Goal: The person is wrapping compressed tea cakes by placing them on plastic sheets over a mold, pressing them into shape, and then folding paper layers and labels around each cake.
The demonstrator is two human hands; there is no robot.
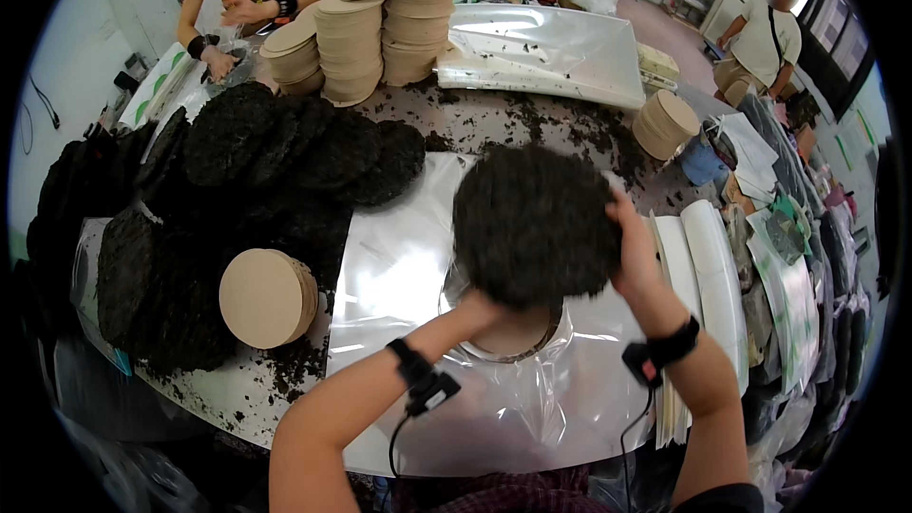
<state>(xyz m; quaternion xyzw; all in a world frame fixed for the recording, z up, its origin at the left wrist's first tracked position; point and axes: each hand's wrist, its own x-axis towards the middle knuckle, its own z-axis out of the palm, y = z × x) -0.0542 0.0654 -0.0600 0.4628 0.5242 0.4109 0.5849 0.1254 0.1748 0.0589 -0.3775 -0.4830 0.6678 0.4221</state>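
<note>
holding a dark, crumbly disc up above the table, turning its broad face upward. clamping its right edge with the right hand; touching in under the near edge with the left hand, hiding part of it, so not being able to tell its grip. hovering over a brown round board lying amid clear film, covering the board's far edge. seeing open room leftward on a pale sheet, running out at a short stack of brown rounds and a heap of dark discs. finding tighter room rightward, bringing the right forearm close alongside rolled sheets. noting crumbs dotting the far side.
</note>
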